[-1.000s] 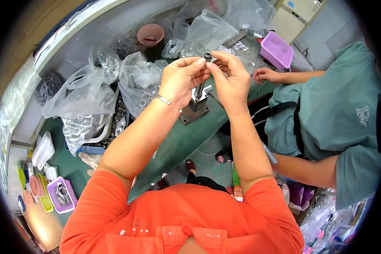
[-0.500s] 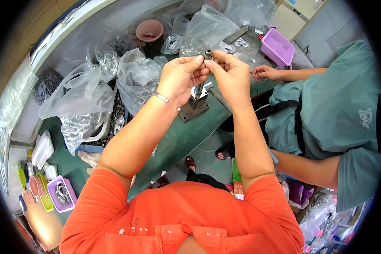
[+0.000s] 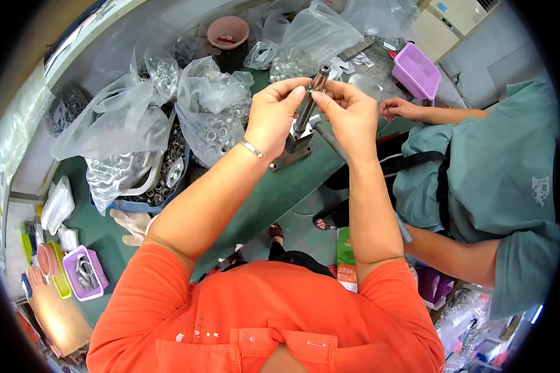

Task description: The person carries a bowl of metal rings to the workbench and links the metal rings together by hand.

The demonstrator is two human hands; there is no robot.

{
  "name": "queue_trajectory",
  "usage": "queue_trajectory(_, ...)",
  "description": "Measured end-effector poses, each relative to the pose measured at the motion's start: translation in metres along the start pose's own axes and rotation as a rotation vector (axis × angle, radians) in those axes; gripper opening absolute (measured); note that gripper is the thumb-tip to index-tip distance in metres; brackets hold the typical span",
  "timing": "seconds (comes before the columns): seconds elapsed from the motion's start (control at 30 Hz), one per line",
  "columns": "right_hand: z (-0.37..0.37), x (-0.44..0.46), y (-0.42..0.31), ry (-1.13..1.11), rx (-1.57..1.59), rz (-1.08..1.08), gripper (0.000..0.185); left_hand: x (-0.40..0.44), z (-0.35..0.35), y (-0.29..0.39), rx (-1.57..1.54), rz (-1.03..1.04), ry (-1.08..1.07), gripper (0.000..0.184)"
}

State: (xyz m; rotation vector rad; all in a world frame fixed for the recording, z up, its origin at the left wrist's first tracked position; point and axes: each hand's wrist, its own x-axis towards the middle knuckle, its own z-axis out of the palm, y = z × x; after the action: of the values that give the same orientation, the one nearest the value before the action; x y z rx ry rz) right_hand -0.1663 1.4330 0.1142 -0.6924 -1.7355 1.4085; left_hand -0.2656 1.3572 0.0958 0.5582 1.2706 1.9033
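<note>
My left hand and my right hand are raised on either side of a small bench press's upright metal shaft. Both pinch thumb against fingers, with the tips meeting close by the shaft. Something small and shiny shows between them, too tiny to name. The press's dark base block stands on the green bench. Its lever bar slants down past my right wrist. Behind my left hand lies a clear plastic bag of metal rings.
More bagged metal parts and a blue-edged bin of rings are at left. A pink bowl and purple basket stand at the back. A lilac tray sits lower left. A co-worker's hand rests close on the right.
More of the shaft and its top now shows between my hands, and it appears more slanted. My fingertips stay pinched close together. The whole view has shifted slightly.
</note>
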Motion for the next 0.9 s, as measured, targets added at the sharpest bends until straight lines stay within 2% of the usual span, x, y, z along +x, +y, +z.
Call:
queue_trajectory(0.1,0.0,-0.004,0.009,0.028,-0.026,0.018,0.025,0.002,-0.001,-0.003,0.051,0.032,-0.029,0.019)
queue_trajectory(0.2,-0.001,-0.017,0.022,0.147,0.006,-0.19,0.028,0.002,-0.002,-0.006,0.074,0.041,0.012,0.022)
queue_trajectory(0.27,-0.023,-0.054,0.029,0.138,-0.017,-0.08,0.02,-0.001,-0.006,-0.005,0.053,0.058,0.037,0.024)
queue_trajectory(0.33,-0.049,-0.107,0.027,-0.161,-0.081,0.257,0.014,-0.003,-0.016,-0.007,0.017,0.083,0.103,0.027)
queue_trajectory(0.37,-0.061,-0.136,0.044,-0.289,0.022,0.46,0.016,-0.006,-0.024,-0.007,-0.018,0.087,0.126,0.028)
queue_trajectory(0.4,-0.065,-0.159,0.052,-0.313,-0.055,0.608,0.018,-0.01,-0.032,-0.008,-0.032,0.08,0.154,0.029)
queue_trajectory(0.43,-0.073,-0.182,0.075,-0.199,-0.038,0.668,0.03,-0.015,-0.04,-0.011,-0.046,0.076,0.181,0.03)
queue_trajectory(0.5,-0.085,-0.204,0.093,0.155,0.09,0.644,0.05,-0.024,-0.053,-0.019,-0.07,0.046,0.229,0.029)
queue_trajectory(0.57,-0.094,-0.201,0.103,0.37,0.202,0.412,0.063,-0.035,-0.06,-0.03,-0.091,0.004,0.274,0.027)
queue_trajectory(0.6,-0.101,-0.199,0.116,0.405,0.215,0.302,0.06,-0.041,-0.061,-0.035,-0.064,-0.037,0.272,0.026)
queue_trajectory(0.63,-0.096,-0.185,0.109,0.425,0.127,0.191,0.045,-0.045,-0.061,-0.039,-0.04,-0.072,0.267,0.025)
queue_trajectory(0.7,-0.086,-0.164,0.102,0.514,0.021,0.017,0.041,-0.057,-0.061,-0.045,-0.037,-0.076,0.238,0.024)
queue_trajectory(0.77,-0.071,-0.149,0.097,0.417,0.225,-0.197,0.037,-0.064,-0.066,-0.049,-0.001,-0.102,0.18,0.021)
queue_trajectory(0.83,-0.07,-0.134,0.096,0.355,0.212,-0.337,0.033,-0.073,-0.071,-0.05,0.001,-0.099,0.172,0.02)
queue_trajectory(0.9,-0.067,-0.113,0.086,0.321,0.235,-0.458,0.032,-0.078,-0.075,-0.06,0.231,-0.088,0.188,0.021)
